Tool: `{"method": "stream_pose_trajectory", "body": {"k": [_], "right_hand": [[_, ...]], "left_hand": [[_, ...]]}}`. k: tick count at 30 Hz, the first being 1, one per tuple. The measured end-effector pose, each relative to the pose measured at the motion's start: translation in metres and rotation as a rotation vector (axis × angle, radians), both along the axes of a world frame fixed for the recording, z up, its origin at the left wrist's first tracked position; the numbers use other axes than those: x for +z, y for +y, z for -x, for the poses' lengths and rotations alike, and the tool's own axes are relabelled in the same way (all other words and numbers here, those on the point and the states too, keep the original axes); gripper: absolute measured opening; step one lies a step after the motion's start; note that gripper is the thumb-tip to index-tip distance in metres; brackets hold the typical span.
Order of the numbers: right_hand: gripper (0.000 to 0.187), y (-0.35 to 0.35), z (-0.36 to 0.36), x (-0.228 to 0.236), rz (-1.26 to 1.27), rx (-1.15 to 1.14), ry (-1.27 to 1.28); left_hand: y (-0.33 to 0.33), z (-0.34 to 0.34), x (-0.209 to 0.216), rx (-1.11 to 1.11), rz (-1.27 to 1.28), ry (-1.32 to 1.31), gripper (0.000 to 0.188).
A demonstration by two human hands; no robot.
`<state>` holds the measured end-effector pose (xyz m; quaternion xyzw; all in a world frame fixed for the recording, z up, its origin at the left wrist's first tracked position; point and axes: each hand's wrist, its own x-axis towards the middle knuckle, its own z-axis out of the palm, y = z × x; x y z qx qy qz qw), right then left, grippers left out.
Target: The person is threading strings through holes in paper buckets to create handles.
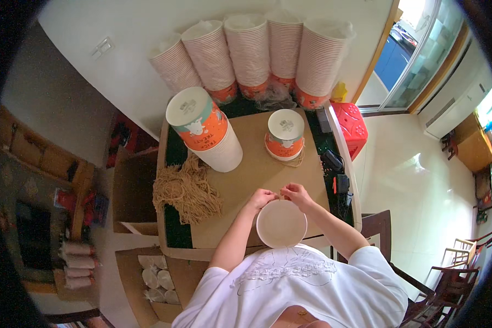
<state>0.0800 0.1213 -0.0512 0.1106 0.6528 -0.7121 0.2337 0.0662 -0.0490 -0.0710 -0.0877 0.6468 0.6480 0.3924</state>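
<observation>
A white paper bucket (pixel 281 224) is close to my chest, its round opening facing up. At its far rim, my left hand (pixel 263 198) is closed, fingertips pinched together. My right hand (pixel 295 195) is pinched too, meeting the left at the same rim spot. A thin tan bit shows between the fingertips, too small to make out. To the left lies a loose heap of tan twine (pixel 187 191). Behind it leans a stack of orange and white paper buckets (pixel 208 128), upside down. A shorter upside-down stack (pixel 285 135) stands ahead, with tan cord hanging at its base.
Several tall plastic-wrapped bucket stacks (pixel 247 54) line the wall. Cardboard (pixel 251 186) covers most of the table. Black and orange devices (pixel 341 185) sit at the right edge, near a red stool (pixel 350 127). An open carton (pixel 134 284) with wrapped white items stands lower left.
</observation>
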Motion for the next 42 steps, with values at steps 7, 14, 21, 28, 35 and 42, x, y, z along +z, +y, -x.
{"method": "stream_pose_trajectory", "body": {"k": [7,14,21,28,35,42], "right_hand": [[0.016,0.003,0.001,0.003,0.036,-0.001,0.069],[0.014,0.002,-0.003,-0.005,0.011,-0.049,0.071],[0.007,0.038,0.015,-0.006,0.291,-0.248,-0.003],[0.002,0.067,0.0,-0.014,0.302,-0.071,-0.127],[0.003,0.057,0.004,-0.019,0.274,0.073,-0.267],[0.024,0.095,0.001,-0.152,0.233,0.175,-0.465]], "left_hand": [[0.006,-0.002,0.017,0.064,-0.099,0.098,0.008],[0.009,-0.006,0.013,-0.087,0.027,0.244,0.011],[-0.039,0.0,0.003,0.149,0.158,0.395,0.014],[-0.069,-0.026,0.003,0.303,-0.007,0.054,0.009],[-0.058,-0.046,-0.009,0.417,0.017,0.299,0.017],[-0.027,-0.051,-0.005,0.03,0.696,0.85,0.022]]}}
